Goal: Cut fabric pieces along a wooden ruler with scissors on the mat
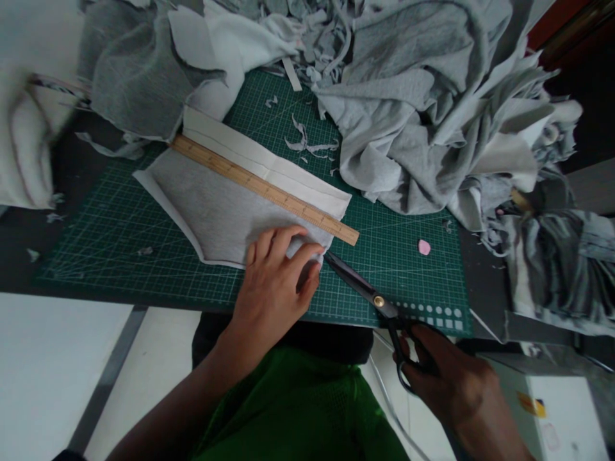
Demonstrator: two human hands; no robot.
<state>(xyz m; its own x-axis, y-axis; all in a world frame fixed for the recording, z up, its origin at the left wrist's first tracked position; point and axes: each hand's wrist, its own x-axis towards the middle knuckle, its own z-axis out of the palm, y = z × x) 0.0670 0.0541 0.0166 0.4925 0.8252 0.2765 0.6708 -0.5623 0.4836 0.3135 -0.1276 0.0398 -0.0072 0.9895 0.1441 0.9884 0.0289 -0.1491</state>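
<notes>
A grey fabric piece [225, 198] lies flat, with a white strip [269, 168] showing along its far side. Across it rests a wooden ruler [264, 189], whose right end sticks out past the fabric. My left hand [273, 282] presses on the near right part of the fabric, thumb and forefinger closed on its edge. In my right hand [446, 371] are black-handled scissors [358, 282], fingers through the loops. The scissor tips meet the fabric's right corner, close to my left fingertips; the blades look nearly closed.
Beneath everything is a green cutting mat [144, 237] on a dark table. A large heap of grey cloth [413, 109] covers the back right, with dark grey fabric [139, 77] at back left. Thin scraps [310, 141] and a pink chalk piece [423, 247] lie on the mat.
</notes>
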